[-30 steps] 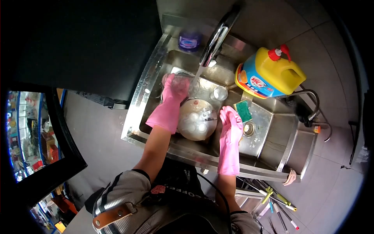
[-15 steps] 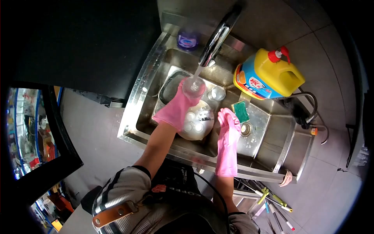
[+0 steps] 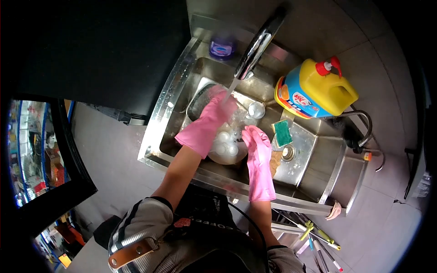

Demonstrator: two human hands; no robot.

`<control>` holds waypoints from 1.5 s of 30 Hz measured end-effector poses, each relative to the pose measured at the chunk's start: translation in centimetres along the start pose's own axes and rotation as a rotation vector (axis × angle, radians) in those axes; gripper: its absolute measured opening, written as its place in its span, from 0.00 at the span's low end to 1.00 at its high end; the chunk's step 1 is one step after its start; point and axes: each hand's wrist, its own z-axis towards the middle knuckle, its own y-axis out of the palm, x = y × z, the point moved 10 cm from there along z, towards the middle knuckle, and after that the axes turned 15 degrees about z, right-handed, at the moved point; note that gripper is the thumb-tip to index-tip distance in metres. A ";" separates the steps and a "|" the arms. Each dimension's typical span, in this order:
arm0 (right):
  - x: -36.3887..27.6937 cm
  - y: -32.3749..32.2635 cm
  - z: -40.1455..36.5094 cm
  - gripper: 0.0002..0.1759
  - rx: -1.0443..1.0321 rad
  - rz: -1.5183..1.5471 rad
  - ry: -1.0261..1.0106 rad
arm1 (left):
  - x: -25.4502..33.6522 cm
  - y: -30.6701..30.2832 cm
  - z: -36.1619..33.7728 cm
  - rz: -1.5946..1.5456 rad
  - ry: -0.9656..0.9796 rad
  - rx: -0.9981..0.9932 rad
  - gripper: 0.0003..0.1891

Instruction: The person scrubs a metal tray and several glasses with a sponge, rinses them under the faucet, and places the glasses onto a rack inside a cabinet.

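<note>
My left hand, in a pink rubber glove, is closed round a clear glass beside the stream from the faucet. Motion and spray blur the glass. In a matching glove, my right hand hangs over the sink divider, fingers loosely extended and holding nothing I can see. Below and between the hands, a round metal bowl sits in the left basin with several small clear or whitish cups in it. Another clear glass lies just right of my left hand.
A green-and-yellow sponge rests in the right basin near the drain. A yellow pump jug and a purple bottle stand along the sink's back. A brown patch lies beside the drain.
My left hand has tipped the glass away from upright under the stream, and water now splashes over the bowl. The right hand has shifted slightly left, uncovering the brown patch.
</note>
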 end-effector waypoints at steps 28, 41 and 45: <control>-1.8 6.5 8.3 0.21 0.179 -0.151 -0.339 | -1.4 3.4 -8.0 -3.014 -0.208 0.069 0.25; 6.9 15.5 7.2 0.39 -0.082 -0.684 -0.047 | -1.5 11.6 -9.2 -2.402 -0.474 0.222 0.42; 7.4 15.9 6.9 0.31 -0.113 -0.212 0.097 | -5.9 6.6 -11.3 -1.720 -0.461 -0.119 0.49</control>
